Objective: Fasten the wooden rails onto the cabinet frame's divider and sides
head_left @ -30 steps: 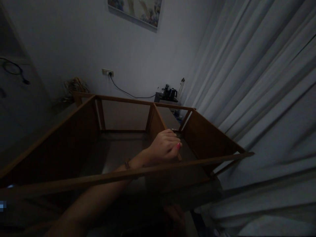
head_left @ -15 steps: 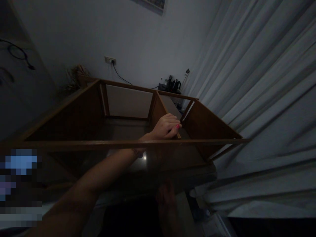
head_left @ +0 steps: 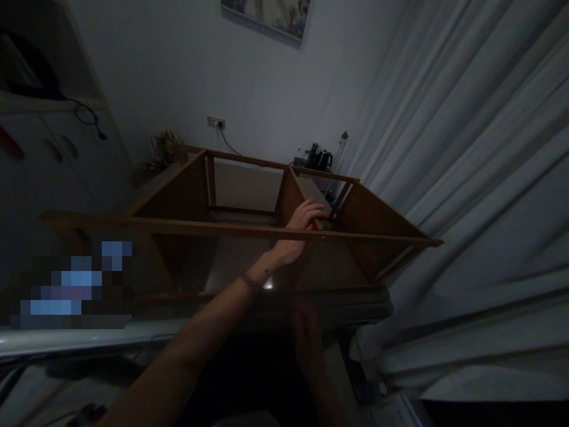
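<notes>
A brown wooden cabinet frame lies open toward me, with a front rail running across it. An upright divider panel stands in its middle. My left hand reaches in over the rail, and its fingers curl round the divider's near edge. A bracelet sits on that wrist. My right hand hangs low in the dark under the cabinet's front. It is blurred and its fingers cannot be made out.
Pale curtains hang close on the right. Behind the cabinet a low stand carries a black kettle, below a wall socket with a cable. A white cupboard and dried plants are at the left, and a picture hangs above.
My view swung left and pulled back, so the front rail now crosses my left hand. The hand kept its hold on the divider. My right hand rose slightly below the cabinet.
</notes>
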Demonstrator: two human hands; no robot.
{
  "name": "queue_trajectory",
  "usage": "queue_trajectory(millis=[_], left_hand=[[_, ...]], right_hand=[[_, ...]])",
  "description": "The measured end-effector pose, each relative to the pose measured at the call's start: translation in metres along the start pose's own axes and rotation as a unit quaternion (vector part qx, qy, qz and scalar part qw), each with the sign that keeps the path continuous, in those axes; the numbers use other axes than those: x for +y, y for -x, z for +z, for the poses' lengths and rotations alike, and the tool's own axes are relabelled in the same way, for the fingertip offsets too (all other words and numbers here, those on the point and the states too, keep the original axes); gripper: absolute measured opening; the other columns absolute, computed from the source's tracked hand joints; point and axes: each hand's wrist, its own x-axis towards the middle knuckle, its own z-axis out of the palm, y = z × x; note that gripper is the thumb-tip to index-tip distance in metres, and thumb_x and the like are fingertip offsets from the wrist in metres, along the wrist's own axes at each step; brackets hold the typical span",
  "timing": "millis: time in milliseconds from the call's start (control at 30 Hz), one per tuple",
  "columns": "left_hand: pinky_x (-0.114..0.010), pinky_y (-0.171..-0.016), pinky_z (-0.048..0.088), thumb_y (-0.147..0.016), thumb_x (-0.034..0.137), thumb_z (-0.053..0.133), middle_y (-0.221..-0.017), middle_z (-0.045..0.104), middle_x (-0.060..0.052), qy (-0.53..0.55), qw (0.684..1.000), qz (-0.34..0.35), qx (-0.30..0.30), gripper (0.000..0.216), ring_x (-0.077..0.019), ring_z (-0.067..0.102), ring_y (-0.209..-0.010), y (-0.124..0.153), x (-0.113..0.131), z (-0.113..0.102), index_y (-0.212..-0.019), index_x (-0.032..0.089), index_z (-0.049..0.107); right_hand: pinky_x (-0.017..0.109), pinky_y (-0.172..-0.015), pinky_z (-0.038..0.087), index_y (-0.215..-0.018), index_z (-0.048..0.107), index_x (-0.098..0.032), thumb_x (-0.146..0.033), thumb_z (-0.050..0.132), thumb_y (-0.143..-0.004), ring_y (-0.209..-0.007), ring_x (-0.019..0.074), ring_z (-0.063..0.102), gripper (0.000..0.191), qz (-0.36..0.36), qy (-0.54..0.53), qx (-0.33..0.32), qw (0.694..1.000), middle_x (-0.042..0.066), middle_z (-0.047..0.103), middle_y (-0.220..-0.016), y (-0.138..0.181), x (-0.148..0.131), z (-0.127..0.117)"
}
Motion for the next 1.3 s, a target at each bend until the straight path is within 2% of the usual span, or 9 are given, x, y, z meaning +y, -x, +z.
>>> queue_trajectory(millis=[233,433,533,700,833,1033,1100,1200,1300], left_hand=[[-0.053,-0.120,0.021,-0.092,0.065,0.010,-0.128,0.051,-0.014,0.048,0.998,0.023,0.014,0.066,-0.0275,0.030,-0.141,0.004,-0.003,0.000,-0.118,0.019,0.049],[-0.055,-0.120,0.015,-0.085,0.076,0.016,-0.132,0.046,-0.014,0.074,0.996,0.056,-0.014,0.076,-0.0318,0.025,-0.142,0.008,-0.010,-0.004,-0.126,0.019,0.045],[-0.057,-0.119,0.013,-0.082,0.078,0.027,-0.132,0.044,-0.014,0.070,0.995,0.070,-0.009,0.077,-0.0336,0.024,-0.142,0.009,-0.012,-0.002,-0.128,0.019,0.043],[-0.055,-0.118,0.018,-0.075,0.065,0.060,-0.134,0.041,-0.015,0.048,0.996,0.074,-0.001,0.075,-0.0347,0.022,-0.142,0.011,-0.009,0.001,-0.130,0.018,0.040],[-0.055,-0.117,0.021,-0.081,0.058,0.054,-0.134,0.042,-0.014,0.030,0.998,0.058,0.004,0.062,-0.0325,0.024,-0.142,0.013,-0.006,0.000,-0.127,0.019,0.041],[-0.057,-0.115,0.024,-0.082,0.060,0.050,-0.133,0.043,-0.014,0.019,0.999,0.029,0.020,0.059,-0.0325,0.026,-0.141,0.013,0.001,0.002,-0.125,0.020,0.041],[-0.055,-0.115,0.026,-0.081,0.056,0.053,-0.132,0.045,-0.014,0.024,0.999,0.029,0.036,0.055,-0.0312,0.026,-0.141,0.012,0.003,0.003,-0.122,0.020,0.042],[-0.052,-0.113,0.029,-0.078,0.056,0.056,-0.129,0.047,-0.013,0.007,0.999,0.023,0.042,0.055,-0.0301,0.031,-0.139,0.009,0.004,0.005,-0.118,0.020,0.044],[-0.052,-0.112,0.031,-0.073,0.056,0.061,-0.126,0.050,-0.013,0.008,0.999,0.011,0.047,0.058,-0.0311,0.036,-0.136,0.008,0.002,0.006,-0.116,0.020,0.045]], right_hand=[[0.032,-0.080,0.048,-0.097,0.068,-0.022,-0.027,0.040,-0.098,-0.085,0.0180,0.063,0.028,-0.151,0.061,-0.023,0.986,0.005,0.072,-0.090,-0.006,0.010,-0.004],[0.033,-0.080,0.043,-0.102,0.067,-0.019,-0.028,0.043,-0.099,-0.083,0.0190,0.059,0.025,-0.207,0.117,0.039,0.971,0.006,0.072,-0.090,-0.005,0.013,-0.001],[0.034,-0.080,0.042,-0.098,0.067,-0.019,-0.028,0.038,-0.101,-0.082,0.0190,0.059,0.031,-0.225,0.147,0.061,0.961,0.006,0.071,-0.087,-0.003,0.014,0.000],[0.034,-0.086,0.043,-0.099,0.068,-0.020,-0.024,0.031,-0.102,-0.086,0.0183,0.061,0.038,-0.261,0.187,0.080,0.944,0.007,0.072,-0.090,-0.001,0.017,0.002],[0.033,-0.086,0.045,-0.102,0.068,-0.020,-0.018,0.031,-0.101,-0.084,0.0170,0.064,0.038,-0.294,0.206,0.099,0.928,0.005,0.073,-0.088,0.000,0.019,0.005],[0.033,-0.087,0.045,-0.108,0.067,-0.021,-0.013,0.032,-0.100,-0.087,0.0170,0.066,0.036,-0.353,0.212,0.120,0.903,0.004,0.074,-0.088,-0.001,0.020,-0.001],[0.032,-0.084,0.047,-0.106,0.067,-0.022,-0.015,0.033,-0.100,-0.085,0.0174,0.066,0.035,-0.359,0.211,0.121,0.901,0.004,0.074,-0.090,-0.003,0.025,-0.003],[0.030,-0.076,0.050,-0.105,0.068,-0.024,-0.025,0.037,-0.100,-0.081,0.0180,0.067,0.032,-0.323,0.160,0.113,0.926,0.005,0.074,-0.090,-0.007,0.033,-0.001],[0.032,-0.066,0.053,-0.105,0.069,-0.024,-0.038,0.040,-0.099,-0.074,0.0204,0.067,0.033,-0.245,0.109,0.129,0.955,0.007,0.072,-0.084,-0.006,0.033,0.003]])
